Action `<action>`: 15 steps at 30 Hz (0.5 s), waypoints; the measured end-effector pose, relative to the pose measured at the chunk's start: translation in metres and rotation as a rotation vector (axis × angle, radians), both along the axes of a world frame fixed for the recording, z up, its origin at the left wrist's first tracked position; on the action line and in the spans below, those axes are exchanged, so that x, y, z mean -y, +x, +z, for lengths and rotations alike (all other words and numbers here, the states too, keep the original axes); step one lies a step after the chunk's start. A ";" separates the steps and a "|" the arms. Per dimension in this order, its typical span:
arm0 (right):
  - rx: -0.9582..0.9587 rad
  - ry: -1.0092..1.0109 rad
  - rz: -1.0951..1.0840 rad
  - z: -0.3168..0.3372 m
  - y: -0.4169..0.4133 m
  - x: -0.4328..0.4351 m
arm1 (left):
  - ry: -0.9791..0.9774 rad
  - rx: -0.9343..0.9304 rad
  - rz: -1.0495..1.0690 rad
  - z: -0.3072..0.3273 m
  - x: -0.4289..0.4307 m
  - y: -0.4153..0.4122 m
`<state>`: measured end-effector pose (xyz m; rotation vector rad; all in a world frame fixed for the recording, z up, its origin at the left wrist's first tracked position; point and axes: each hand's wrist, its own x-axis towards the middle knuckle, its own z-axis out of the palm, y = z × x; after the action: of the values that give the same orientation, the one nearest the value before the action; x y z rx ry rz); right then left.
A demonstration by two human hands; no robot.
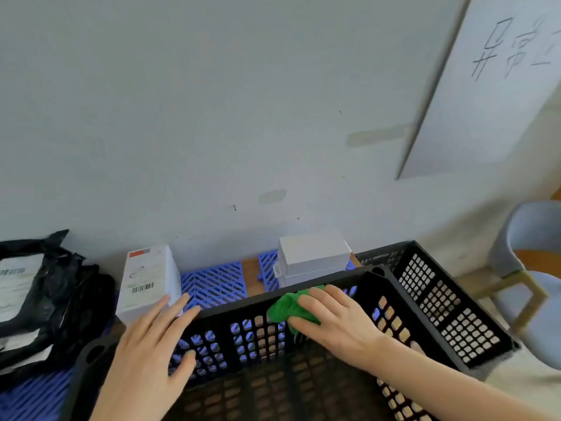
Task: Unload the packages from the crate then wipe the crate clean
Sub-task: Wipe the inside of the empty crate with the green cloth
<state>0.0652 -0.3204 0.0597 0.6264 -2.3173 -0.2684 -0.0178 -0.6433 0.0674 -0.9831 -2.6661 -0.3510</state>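
Note:
A black lattice crate [449,314] fills the lower middle, with nothing inside it. My right hand [331,317] holds a crumpled green cloth [288,308] against the inner face of the far wall, just below the rim. My left hand [151,338] lies with straight fingers on the far-left corner of the rim, its thumb inside the wall. Outside the crate, a white box with a barcode [145,278] stands at the left. Further left lie black plastic mailers with labels [39,296]. A second white box [312,256] sits behind the far wall.
Blue slatted plastic panels [215,284] lie under the boxes and the crate. A grey-white wall rises close behind. At the right stands a pale blue chair with a wooden frame [528,268], and a white board with handwriting [498,71] leans on the wall.

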 end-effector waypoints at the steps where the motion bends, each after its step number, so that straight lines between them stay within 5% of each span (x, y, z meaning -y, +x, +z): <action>1: -0.012 -0.001 -0.055 -0.001 0.002 0.005 | -0.001 0.009 -0.070 0.000 0.001 -0.008; 8: 0.044 -0.137 -0.531 -0.024 0.014 0.042 | -0.002 0.034 -0.342 0.002 0.010 -0.036; 15: 0.074 -1.299 -0.762 -0.039 -0.001 0.127 | -0.015 0.167 -0.464 0.009 -0.005 -0.061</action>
<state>0.0643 -0.4474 0.0206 -0.8852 -2.1147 0.8822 -0.0786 -0.6382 0.0764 -1.6434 -2.5580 -0.5271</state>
